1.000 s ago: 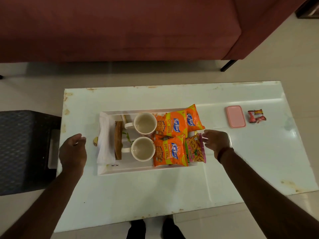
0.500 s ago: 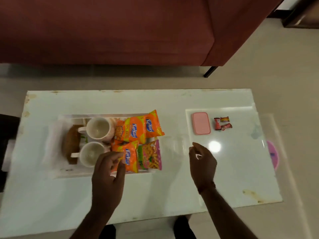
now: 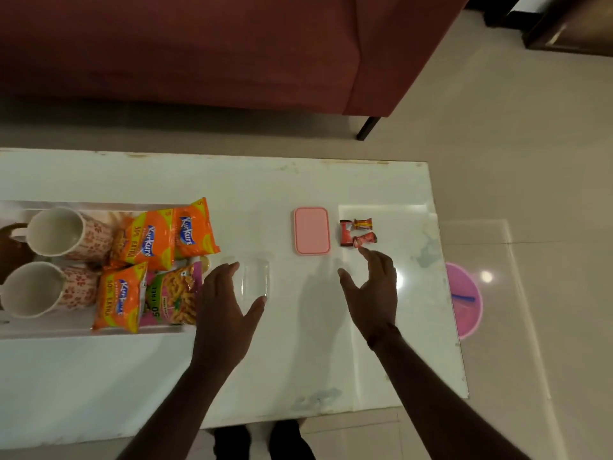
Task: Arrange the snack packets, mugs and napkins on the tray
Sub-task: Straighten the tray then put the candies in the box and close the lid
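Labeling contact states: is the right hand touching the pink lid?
Apart. The head view shows bare white table between the right hand and the pink lid; its index finger points toward the small red candy wrappers instead.

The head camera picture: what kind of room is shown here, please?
Most likely a home living room. A dark red sofa stands behind a low white table, the floor is tiled, and a tray holds mugs and snack packets.

Your left hand point(image 3: 229, 307) is spread at a clear container point(image 3: 253, 277); right hand point(image 3: 373, 290) is spread near the candies point(image 3: 358, 232), w/ tray point(image 3: 83, 330) packed.
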